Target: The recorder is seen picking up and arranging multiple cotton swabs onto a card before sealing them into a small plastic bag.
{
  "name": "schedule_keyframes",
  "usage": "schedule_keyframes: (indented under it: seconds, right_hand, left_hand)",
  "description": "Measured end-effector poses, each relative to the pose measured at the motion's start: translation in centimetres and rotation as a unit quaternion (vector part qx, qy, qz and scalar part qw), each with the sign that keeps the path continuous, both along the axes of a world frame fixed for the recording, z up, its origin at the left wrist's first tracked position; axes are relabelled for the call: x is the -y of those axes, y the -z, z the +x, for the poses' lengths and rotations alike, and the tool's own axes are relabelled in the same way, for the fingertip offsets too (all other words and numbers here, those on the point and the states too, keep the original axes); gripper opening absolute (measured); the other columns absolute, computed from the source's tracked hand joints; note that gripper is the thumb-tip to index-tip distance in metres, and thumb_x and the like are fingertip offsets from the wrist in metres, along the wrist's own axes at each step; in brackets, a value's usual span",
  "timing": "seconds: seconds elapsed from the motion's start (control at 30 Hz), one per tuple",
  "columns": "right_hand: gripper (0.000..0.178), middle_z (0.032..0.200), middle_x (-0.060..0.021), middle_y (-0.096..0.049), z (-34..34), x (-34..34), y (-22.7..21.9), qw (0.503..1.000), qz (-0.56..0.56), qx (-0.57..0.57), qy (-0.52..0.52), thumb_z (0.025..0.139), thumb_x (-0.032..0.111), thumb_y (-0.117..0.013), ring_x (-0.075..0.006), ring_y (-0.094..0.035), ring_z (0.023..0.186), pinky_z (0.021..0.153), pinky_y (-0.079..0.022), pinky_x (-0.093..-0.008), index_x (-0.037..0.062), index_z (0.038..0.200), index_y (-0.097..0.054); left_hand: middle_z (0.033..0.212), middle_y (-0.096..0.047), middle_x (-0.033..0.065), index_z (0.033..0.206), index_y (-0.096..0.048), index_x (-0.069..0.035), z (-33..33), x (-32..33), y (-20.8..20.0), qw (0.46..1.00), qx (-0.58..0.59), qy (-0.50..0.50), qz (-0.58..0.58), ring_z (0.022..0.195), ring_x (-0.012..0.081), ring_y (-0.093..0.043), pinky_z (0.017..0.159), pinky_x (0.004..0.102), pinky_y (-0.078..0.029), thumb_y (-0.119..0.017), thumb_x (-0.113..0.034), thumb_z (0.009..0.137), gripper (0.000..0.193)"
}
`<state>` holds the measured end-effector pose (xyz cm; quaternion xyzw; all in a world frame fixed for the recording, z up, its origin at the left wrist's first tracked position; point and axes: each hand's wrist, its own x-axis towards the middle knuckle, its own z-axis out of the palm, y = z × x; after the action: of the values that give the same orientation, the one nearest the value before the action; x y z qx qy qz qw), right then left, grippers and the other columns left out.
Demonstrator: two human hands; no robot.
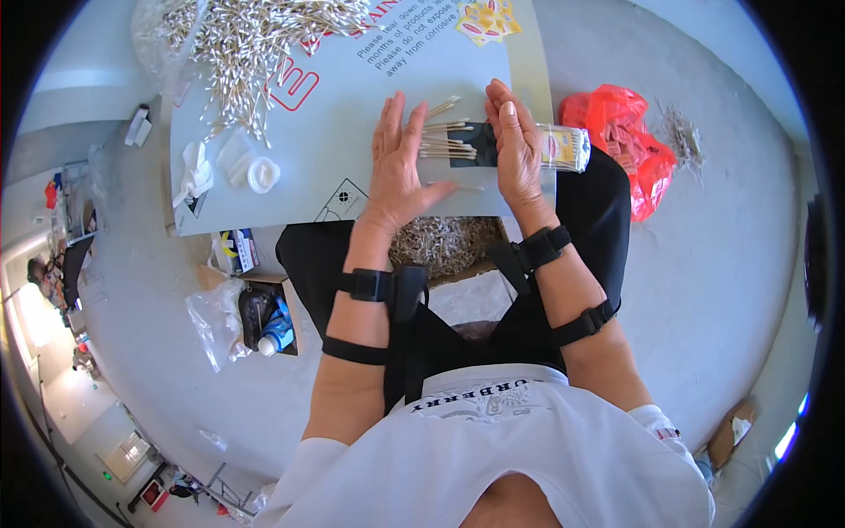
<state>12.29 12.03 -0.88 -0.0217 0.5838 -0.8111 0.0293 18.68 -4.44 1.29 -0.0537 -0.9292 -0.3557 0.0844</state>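
Observation:
A loose row of cotton swabs (446, 141) lies on the tabletop between my hands, partly over a dark rectangular patch (473, 145). Along the left ends of the swabs is my left hand (396, 167), fingers stretched out and thumb spread to the right. My right hand (519, 150) stands on edge at the right of the row, its fingers straight and close together. Neither palm is wrapped round anything. Just right of that hand, a clear packet of swabs (565, 148) with a yellow label lies at the table's edge. One single swab (466, 187) rests nearer to me.
A big heap of cotton swabs (255, 53) spills from a clear bag at the far left. Yellow labels (488, 19) lie at the back. A small plastic tub (263, 174) sits left. Below the table edge is a box of swabs (444, 242); a red bag (620, 145) is rightward.

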Motion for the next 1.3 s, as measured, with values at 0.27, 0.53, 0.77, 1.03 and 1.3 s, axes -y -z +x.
schedule_keyframes:
  seconds: [0.27,0.53,0.77,1.03,1.3]
  right_hand:
    - [0.042,0.135,-0.0129,-0.053,1.1,0.5,-0.1,0.999,0.015,-0.026,0.035,0.103,0.028,-0.047,-0.0176,-0.051,0.121,0.104,-0.040,-0.0292,-0.0035,0.131,-0.053]
    - [0.042,0.137,-0.0176,-0.052,-1.2,2.5,0.8,0.992,0.072,-0.084,0.055,0.103,0.028,-0.045,-0.0262,-0.050,0.126,0.108,-0.035,-0.0339,-0.0052,0.126,-0.056]
    - [0.039,0.137,-0.0191,-0.052,-1.1,2.1,0.4,0.999,0.010,-0.026,0.029,0.102,0.027,-0.047,-0.0279,-0.050,0.126,0.106,-0.037,-0.0342,-0.0031,0.125,-0.057]
    - [0.030,0.125,-0.0151,-0.060,-4.6,0.1,-0.2,0.849,0.433,-0.295,-0.074,0.085,0.005,-0.058,-0.0358,-0.051,0.121,0.100,-0.045,-0.0416,0.0041,0.114,-0.065]
    - [0.019,0.087,-0.0085,-0.058,0.7,-1.8,-3.7,0.825,0.434,-0.330,-0.150,0.068,0.011,-0.075,-0.0302,-0.056,0.091,0.079,-0.049,-0.0412,0.0082,0.083,-0.064]
  left_hand:
    - [0.153,-0.028,0.0188,0.145,-0.034,-0.004,-1.3,0.3,1.1,0.997,-0.006,-0.030,-0.070,0.141,0.0358,-0.027,0.116,0.0452,-0.023,-0.079,-0.020,0.071,0.089]
    - [0.143,-0.046,0.0168,0.141,-0.041,-0.001,-3.7,-3.4,1.7,0.955,-0.091,-0.131,0.252,0.133,0.0265,-0.042,0.111,0.0379,-0.030,-0.051,-0.022,0.099,0.049]
    - [0.137,-0.051,0.0154,0.136,-0.048,0.001,-4.2,-3.0,2.5,0.885,-0.086,-0.134,0.437,0.129,0.0237,-0.046,0.110,0.0360,-0.034,-0.051,-0.017,0.099,0.041]
    - [0.117,-0.060,0.0137,0.119,-0.058,-0.004,-4.6,-1.7,2.2,0.982,-0.101,-0.118,0.111,0.110,0.0310,-0.054,0.098,0.0391,-0.043,-0.065,-0.003,0.080,0.039]
    - [0.086,-0.058,0.0071,0.084,-0.065,-0.006,-6.7,-0.1,1.0,0.991,-0.101,-0.063,-0.056,0.088,0.0293,-0.054,0.078,0.0400,-0.046,-0.072,-0.004,0.072,0.014]
